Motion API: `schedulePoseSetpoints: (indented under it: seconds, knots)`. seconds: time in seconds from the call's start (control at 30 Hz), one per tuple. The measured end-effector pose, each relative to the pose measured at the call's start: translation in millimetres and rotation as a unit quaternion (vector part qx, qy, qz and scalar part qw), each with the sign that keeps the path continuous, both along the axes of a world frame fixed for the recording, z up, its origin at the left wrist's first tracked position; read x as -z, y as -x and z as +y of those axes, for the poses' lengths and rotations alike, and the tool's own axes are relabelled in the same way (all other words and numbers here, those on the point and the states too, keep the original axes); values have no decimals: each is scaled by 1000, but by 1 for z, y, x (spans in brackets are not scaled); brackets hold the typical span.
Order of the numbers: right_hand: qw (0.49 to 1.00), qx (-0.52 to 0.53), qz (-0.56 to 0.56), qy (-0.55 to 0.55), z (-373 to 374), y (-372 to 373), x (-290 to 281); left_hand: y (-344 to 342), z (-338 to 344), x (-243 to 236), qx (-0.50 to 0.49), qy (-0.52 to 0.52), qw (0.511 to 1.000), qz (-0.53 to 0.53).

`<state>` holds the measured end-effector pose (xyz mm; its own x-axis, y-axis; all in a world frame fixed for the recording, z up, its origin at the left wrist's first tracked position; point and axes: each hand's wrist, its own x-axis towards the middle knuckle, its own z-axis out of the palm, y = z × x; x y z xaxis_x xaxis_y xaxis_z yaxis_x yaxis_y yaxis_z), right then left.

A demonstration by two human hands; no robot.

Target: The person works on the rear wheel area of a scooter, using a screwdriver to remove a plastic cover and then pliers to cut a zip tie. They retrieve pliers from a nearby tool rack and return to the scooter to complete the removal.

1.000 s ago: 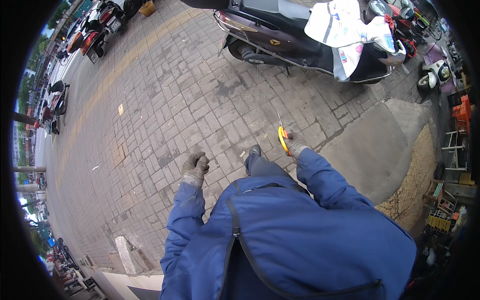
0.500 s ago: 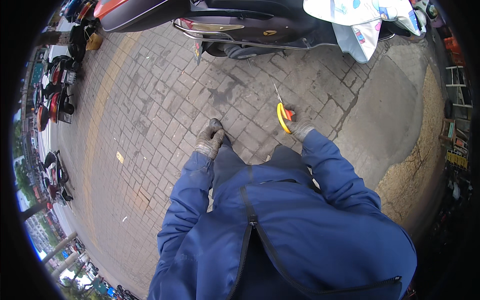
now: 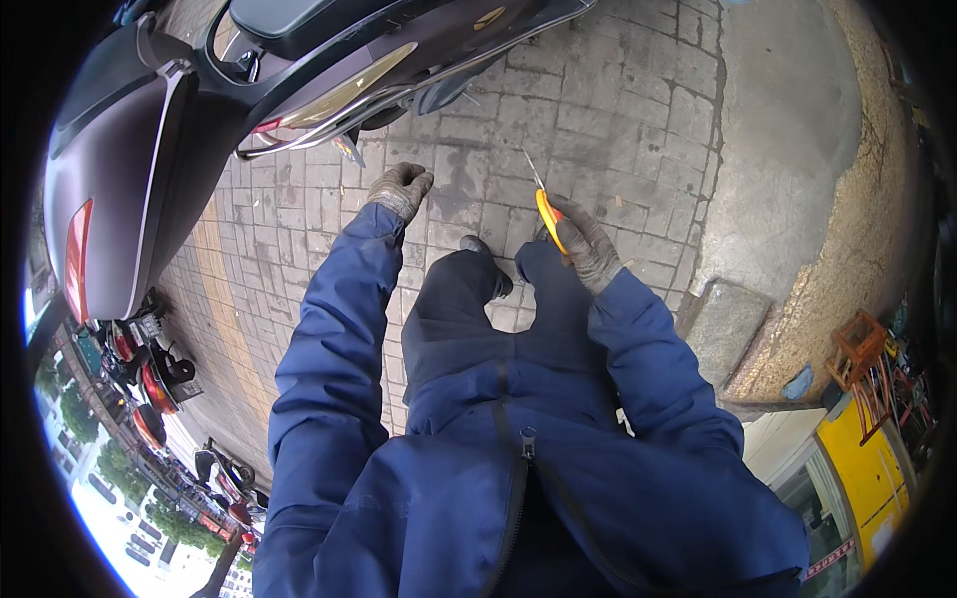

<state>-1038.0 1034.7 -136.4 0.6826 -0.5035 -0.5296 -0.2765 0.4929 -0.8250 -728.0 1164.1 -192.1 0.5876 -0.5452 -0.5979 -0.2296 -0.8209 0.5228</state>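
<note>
My right hand [image 3: 586, 242], in a grey work glove, is closed around the yellow and orange handle of a pair of scissors [image 3: 547, 212]. Their thin metal blades point up and away from me, over the paving. To the left, my left hand [image 3: 399, 189], gloved too, is curled shut in front of my body. Whatever it may hold is hidden by its fingers. Beyond that hand, and apart from it, stands a dark scooter [image 3: 329, 90] with a chrome side rail.
At the far left is the scooter's large rear box [image 3: 120, 189]. More scooters [image 3: 159, 384] are parked behind it. Brick paving [image 3: 608, 110] meets a concrete patch [image 3: 788, 130] on the right. An orange crate-like object [image 3: 855, 344] and a yellow panel [image 3: 867, 468] stand at lower right.
My view has turned right, so the scooter now sits further left and its rear box shows. My left hand has moved up and forward. The scissors stay in my right hand.
</note>
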Motion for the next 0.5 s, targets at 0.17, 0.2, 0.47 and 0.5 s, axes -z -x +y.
schedulePoseSetpoints:
  seconds: [0.17,0.2,0.47,0.5]
  knots:
    - [993,90,-27,70,-9,-46,116,-66,-78,129,88,20,993,-73]
    - [993,110,32,-4,-11,-54,143,-85,-98,157,117,4,987,-113]
    - [924,281,-124,-230,-5,-146,328,-178,-205,283,494,7,838,-232]
    - [916,297,-127,-239,-7,-156,343,-182,-211,296,483,-20,854,-192]
